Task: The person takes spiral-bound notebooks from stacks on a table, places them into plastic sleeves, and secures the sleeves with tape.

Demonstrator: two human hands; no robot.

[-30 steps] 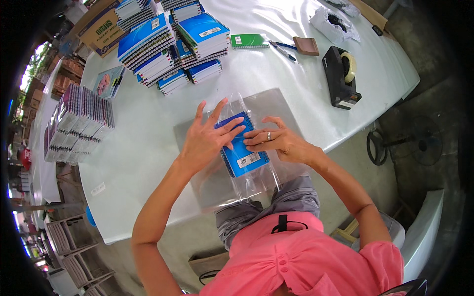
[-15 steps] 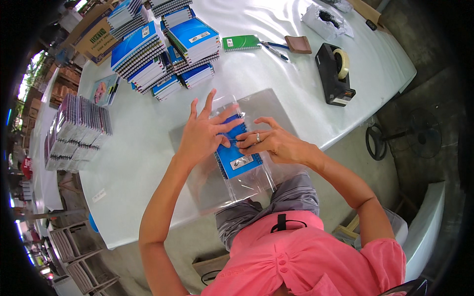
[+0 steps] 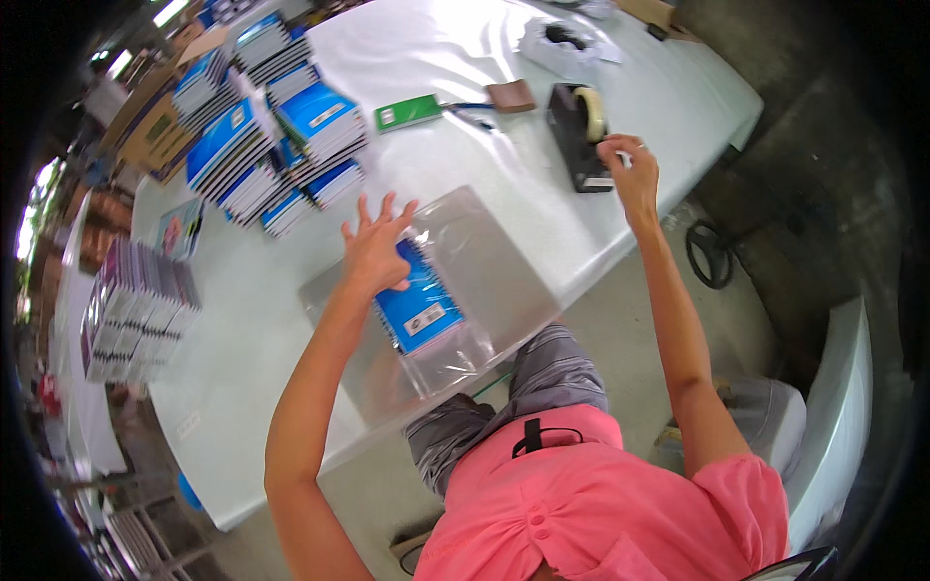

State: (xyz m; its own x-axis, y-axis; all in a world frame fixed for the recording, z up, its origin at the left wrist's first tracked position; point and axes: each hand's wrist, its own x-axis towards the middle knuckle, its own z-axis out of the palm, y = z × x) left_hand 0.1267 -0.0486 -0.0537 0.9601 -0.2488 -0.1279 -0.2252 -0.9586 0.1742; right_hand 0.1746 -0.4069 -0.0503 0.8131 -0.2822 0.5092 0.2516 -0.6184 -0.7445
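A blue spiral notebook [image 3: 420, 302] lies in clear plastic wrap on a grey translucent sheet [image 3: 499, 257] at the table's near edge. My left hand [image 3: 373, 254] rests on its upper left part, fingers spread, thumb on the cover. Off to the right, my right hand [image 3: 630, 172] is at the near end of a black tape dispenser [image 3: 570, 136], just below its pale tape roll [image 3: 591, 114]. Its thumb and fingertips are pinched together there; anything between them is too small to make out.
Stacks of blue notebooks [image 3: 315, 116] stand at the back left, and wrapped purple notebooks [image 3: 140, 310] at the left. A green notebook [image 3: 407, 112], pens [image 3: 470, 111], a brown flat piece [image 3: 511, 95] and a white plastic bag [image 3: 567, 48] lie toward the back.
My right hand has left the notebook and reached right to the tape dispenser. The left hand stays on the notebook, its fingers pressed down flatter. The whole view has shifted a little.
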